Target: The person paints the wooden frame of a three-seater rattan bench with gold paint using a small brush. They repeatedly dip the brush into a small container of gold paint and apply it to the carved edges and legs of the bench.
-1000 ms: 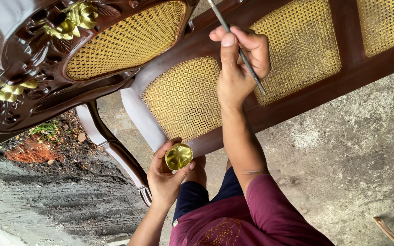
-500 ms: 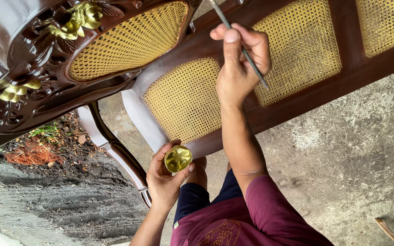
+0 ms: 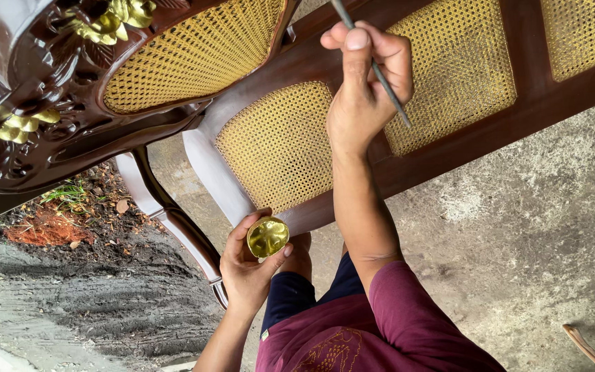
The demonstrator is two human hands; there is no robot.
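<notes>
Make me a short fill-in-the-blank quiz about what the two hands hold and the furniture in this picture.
1. The left hand holds a small pot of ____-coloured paint.
2. The right hand grips a thin ____ between its fingers.
3. The woven cane panels sit in a dark ____ frame.

Missing words: gold; brush; wooden

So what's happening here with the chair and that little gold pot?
A person is at work on dark carved wooden furniture with woven cane panels. The right hand grips a thin brush, raised against the wooden frame between the panels. The left hand holds a small round container of gold paint lower down. Some carved flowers on the frame are already gold. The ground below is bare concrete.
</notes>
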